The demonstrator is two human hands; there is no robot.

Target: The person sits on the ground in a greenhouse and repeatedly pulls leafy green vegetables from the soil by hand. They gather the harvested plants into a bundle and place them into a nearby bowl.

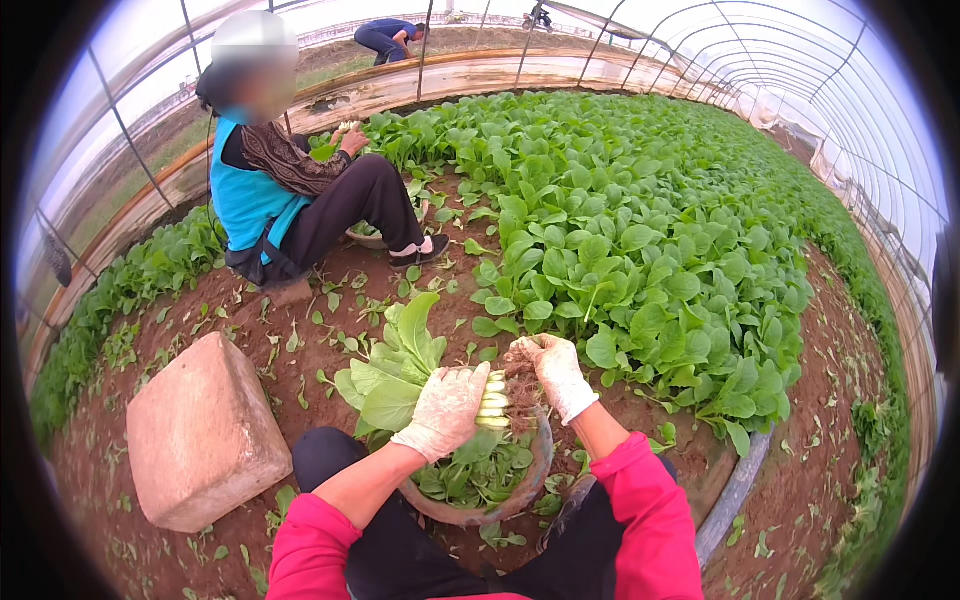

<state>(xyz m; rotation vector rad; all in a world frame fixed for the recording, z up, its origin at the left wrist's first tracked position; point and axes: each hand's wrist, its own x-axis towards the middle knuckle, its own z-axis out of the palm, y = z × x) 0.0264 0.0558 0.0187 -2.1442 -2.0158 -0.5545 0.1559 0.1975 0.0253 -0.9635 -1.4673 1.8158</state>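
Observation:
My left hand [446, 409], in a soiled pale glove, grips a bunch of leafy greens [396, 367] by the stems. Its broad leaves point up and to the left, while the white stem ends [493, 400] stick out on the right, lined up side by side. From these ends hang brown, soil-covered roots [523, 390]. My right hand [557, 375], gloved the same way, has its fingertips pinched on the upper part of the roots. Below both hands, between my knees, a round basin [546, 450] holds loose green leaves [480, 476].
A pale block [202, 435] stands on the soil at left. Ahead and right grows a dense bed of greens [600, 225]. Nearby sits a co-worker [262, 187] holding greens by another basin [367, 238]. A grey pipe [733, 487] lies at right; another person [386, 37] bends outside.

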